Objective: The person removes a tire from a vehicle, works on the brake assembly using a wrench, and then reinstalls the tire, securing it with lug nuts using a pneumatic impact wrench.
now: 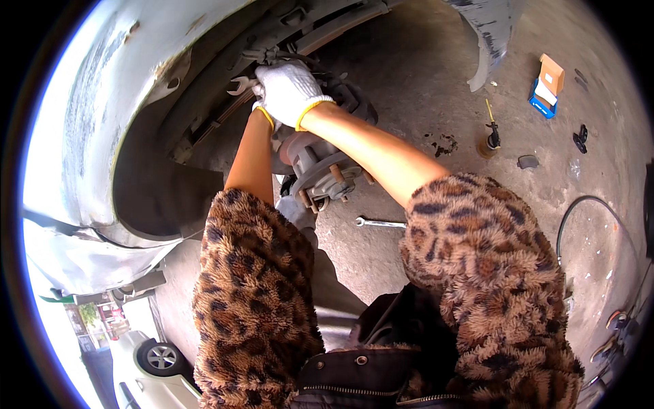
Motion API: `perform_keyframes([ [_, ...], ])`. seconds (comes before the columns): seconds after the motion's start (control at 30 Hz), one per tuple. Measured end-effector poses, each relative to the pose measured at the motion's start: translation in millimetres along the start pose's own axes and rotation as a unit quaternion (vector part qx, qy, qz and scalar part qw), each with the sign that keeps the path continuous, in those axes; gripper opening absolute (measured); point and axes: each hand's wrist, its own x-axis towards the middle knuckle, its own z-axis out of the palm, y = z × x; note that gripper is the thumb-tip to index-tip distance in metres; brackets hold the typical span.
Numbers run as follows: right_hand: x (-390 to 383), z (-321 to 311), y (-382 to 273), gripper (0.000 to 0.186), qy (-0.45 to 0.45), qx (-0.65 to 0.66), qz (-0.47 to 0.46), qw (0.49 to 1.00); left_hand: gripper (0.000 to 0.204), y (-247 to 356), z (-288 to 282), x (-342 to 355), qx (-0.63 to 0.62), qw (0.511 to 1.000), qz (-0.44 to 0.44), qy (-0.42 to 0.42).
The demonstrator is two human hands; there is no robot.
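Both my hands wear white knit gloves with yellow cuffs and are up inside a car's wheel well, close together by the suspension parts. My right hand (289,87) is closed, with the open jaw of a wrench (240,85) sticking out at its left. Partly under it, my left hand (264,111) shows only near the cuff; its fingers are hidden. Below the hands sits the bare wheel hub (325,177) with its studs. The far end of the wrench cannot be seen.
The car's fender (88,129) curves along the left. On the concrete floor lie another wrench (381,223), an open blue box (543,99), a small bottle with a yellow stem (489,142), a dark pad (528,161) and a black hose (579,200). A white car (146,368) stands lower left.
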Motion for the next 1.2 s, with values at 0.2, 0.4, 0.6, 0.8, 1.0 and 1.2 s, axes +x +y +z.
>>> perform_keyframes([
  [0.2, 6.9, -9.1, 35.6, 0.023, 0.156, 0.152, 0.060, 0.974, 0.037, 40.2, -7.3, -30.9, 0.149, 0.987, -0.010, -0.060],
  [0.4, 6.5, -55.5, 116.0, 0.031, 0.176, 0.511, 0.283, 0.792, 0.042, 78.0, 2.4, -48.4, -0.083, 0.987, -0.136, -0.001],
  [0.6, -21.7, -28.0, 168.0, 0.018, 0.220, 0.745, 0.358, 0.518, 0.048, 76.6, -0.2, -45.7, -0.036, 0.998, -0.057, -0.018],
  [0.8, -11.8, -41.6, 138.0, 0.019, 0.246, 0.653, 0.375, 0.610, 0.041, 75.6, 0.5, -45.7, -0.076, 0.990, -0.114, -0.030],
  [1.0, 4.5, -11.0, 20.3, 0.035, 0.035, 0.056, 0.083, 0.994, 0.032, 29.0, -6.9, -28.7, 0.314, 0.941, 0.110, -0.067],
  [1.2, -6.4, 7.9, 8.1, 0.026, 0.080, 0.080, 0.019, 0.993, 0.031, -10.1, -2.6, -14.0, 0.137, 0.990, -0.032, -0.025],
])
